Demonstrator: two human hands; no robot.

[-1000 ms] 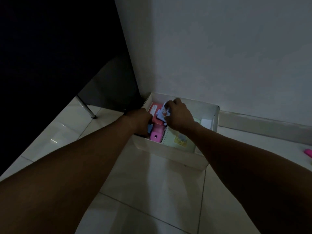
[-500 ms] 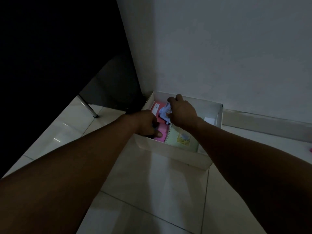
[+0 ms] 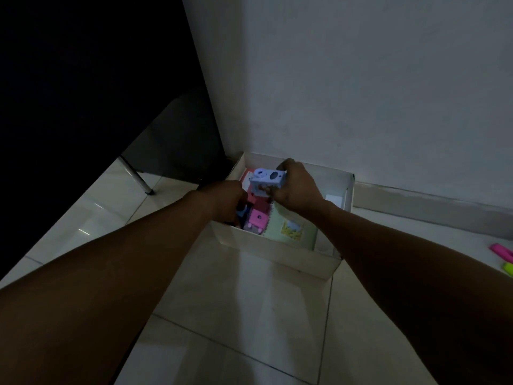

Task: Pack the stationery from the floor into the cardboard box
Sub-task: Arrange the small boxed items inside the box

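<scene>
A white cardboard box (image 3: 280,255) stands on the tiled floor against the wall. My right hand (image 3: 298,187) is shut on a pale blue plastic stationery block (image 3: 268,179), held just above the box's far left part. My left hand (image 3: 226,202) reaches into the box's left side, its fingers curled among the items; what it grips is hidden. Inside lie a pink block (image 3: 258,218), a darker pink item (image 3: 254,197), a small blue piece (image 3: 243,212) and a pale green spiral notebook (image 3: 290,227).
A pink item (image 3: 501,252) and a green item (image 3: 508,268) lie on the floor at the far right edge. A dark piece of furniture with a metal leg (image 3: 138,177) stands to the left. The wall's skirting (image 3: 430,201) runs behind the box.
My right hand has lifted the pale blue block up out of the box contents. My left hand has stayed low in the box's left side, uncovering the pink block.
</scene>
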